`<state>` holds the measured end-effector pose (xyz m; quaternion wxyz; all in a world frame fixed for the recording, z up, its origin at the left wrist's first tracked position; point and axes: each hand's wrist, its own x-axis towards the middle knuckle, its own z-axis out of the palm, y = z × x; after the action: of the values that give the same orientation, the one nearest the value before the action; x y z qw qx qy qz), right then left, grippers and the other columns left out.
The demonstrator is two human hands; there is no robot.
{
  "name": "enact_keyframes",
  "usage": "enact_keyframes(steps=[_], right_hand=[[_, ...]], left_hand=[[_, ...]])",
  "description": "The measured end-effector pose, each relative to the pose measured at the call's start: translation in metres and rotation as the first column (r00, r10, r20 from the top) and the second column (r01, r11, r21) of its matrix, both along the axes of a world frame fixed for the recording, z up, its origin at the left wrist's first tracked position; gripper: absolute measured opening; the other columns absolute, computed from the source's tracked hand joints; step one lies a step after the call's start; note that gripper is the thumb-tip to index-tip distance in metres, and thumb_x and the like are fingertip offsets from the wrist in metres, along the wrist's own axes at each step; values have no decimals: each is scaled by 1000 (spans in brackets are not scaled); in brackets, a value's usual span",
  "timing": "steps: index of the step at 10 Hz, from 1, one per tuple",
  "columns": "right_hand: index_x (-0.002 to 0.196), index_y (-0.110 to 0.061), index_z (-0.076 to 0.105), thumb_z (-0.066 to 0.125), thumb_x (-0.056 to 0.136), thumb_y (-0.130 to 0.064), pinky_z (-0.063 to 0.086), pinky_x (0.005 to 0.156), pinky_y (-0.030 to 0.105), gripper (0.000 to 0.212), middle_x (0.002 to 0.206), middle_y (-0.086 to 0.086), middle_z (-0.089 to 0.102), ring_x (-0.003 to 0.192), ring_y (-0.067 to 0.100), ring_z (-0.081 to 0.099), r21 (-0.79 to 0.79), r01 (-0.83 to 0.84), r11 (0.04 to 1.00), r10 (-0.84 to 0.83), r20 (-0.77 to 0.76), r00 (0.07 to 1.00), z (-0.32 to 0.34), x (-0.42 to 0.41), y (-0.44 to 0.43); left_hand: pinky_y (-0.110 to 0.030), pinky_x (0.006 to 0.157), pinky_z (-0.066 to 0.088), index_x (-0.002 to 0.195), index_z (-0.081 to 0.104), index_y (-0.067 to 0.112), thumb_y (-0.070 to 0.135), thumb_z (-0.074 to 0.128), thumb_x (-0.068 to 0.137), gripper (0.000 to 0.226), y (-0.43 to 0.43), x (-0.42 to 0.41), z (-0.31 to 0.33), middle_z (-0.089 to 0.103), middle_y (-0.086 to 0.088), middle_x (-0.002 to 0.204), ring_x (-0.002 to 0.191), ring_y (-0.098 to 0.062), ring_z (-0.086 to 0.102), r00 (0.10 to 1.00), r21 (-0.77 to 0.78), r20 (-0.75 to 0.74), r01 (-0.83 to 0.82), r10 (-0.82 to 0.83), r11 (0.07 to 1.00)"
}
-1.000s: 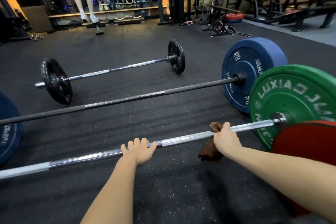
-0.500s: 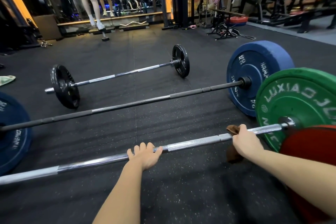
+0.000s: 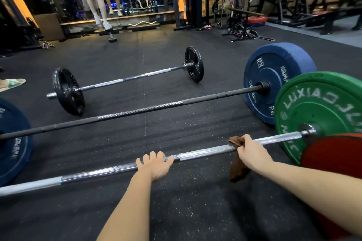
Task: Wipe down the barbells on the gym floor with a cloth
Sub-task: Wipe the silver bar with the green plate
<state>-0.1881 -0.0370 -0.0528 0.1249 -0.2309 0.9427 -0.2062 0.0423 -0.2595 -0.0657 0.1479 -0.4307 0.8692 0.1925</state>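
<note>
Three barbells lie on the black rubber floor. The nearest one is a chrome bar [image 3: 205, 151] with a green plate [image 3: 321, 111] and a red plate [image 3: 333, 162] at its right end. My left hand [image 3: 154, 166] grips this bar near its middle, fingers curled over the top. My right hand [image 3: 252, 154] holds a brown cloth [image 3: 236, 141] wrapped round the bar to the left of the green plate, and a loose end of the cloth hangs below the bar. Behind lie a black bar [image 3: 137, 111] with blue plates [image 3: 274, 80] and a far chrome barbell [image 3: 127, 78] with small black plates.
A second blue plate [image 3: 11, 143] stands at the left edge. A sandalled foot [image 3: 11, 83] shows at the far left. Mirrors, a small dumbbell [image 3: 112, 38], a stand [image 3: 242, 33] and gym machines line the back and right.
My right hand slid the cloth along the near bar toward the green plate, then back a little to the left. My left hand kept its grip in the same spot.
</note>
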Motion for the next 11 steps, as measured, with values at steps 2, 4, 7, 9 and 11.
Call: enact_keyframes(steps=[2, 4, 7, 9, 11], right_hand=[[134, -17, 46, 44, 97, -16, 42, 83, 42, 36, 114, 23, 64, 99, 41, 59, 6, 128, 992, -128, -20, 992, 3, -24, 18], [130, -19, 49, 46, 96, -18, 48, 91, 45, 34, 115, 22, 64, 105, 43, 61, -54, 186, 981, -185, 18, 983, 2, -10, 12], [125, -23, 48, 48, 96, -17, 48, 91, 40, 29, 118, 18, 65, 109, 40, 61, -46, 30, 999, -25, 113, 993, 0, 3, -1], [125, -21, 51, 50, 92, -13, 49, 90, 43, 34, 115, 21, 65, 106, 41, 61, -9, 160, 987, -160, 48, 986, 9, -32, 33], [127, -19, 50, 49, 94, -12, 44, 84, 39, 33, 114, 21, 62, 107, 41, 60, -53, 207, 977, -204, 58, 977, 5, -16, 12]], left_hand=[[-58, 122, 6, 140, 42, 26, 60, 16, 105, 55, 1, 1, -1, 39, -4, 143, 140, -29, 30, 1000, -4, 2, 8, -8, 1000], [-57, 122, 7, 139, 42, 25, 60, 16, 105, 56, 1, 0, -3, 40, -4, 141, 139, -29, 29, 1000, -11, 4, 6, -6, 1000], [-57, 122, 7, 140, 42, 26, 61, 17, 105, 55, -1, 0, -1, 39, -3, 142, 140, -29, 29, 1000, -13, 3, 11, -11, 1000], [-57, 122, 8, 141, 42, 27, 61, 16, 105, 56, -1, -2, -1, 39, -4, 144, 141, -29, 29, 1000, -26, 19, 11, -10, 1000], [-56, 122, 8, 141, 41, 26, 61, 16, 105, 56, 1, -1, 0, 39, -3, 143, 140, -28, 29, 1000, -21, 29, 11, -10, 1000]])
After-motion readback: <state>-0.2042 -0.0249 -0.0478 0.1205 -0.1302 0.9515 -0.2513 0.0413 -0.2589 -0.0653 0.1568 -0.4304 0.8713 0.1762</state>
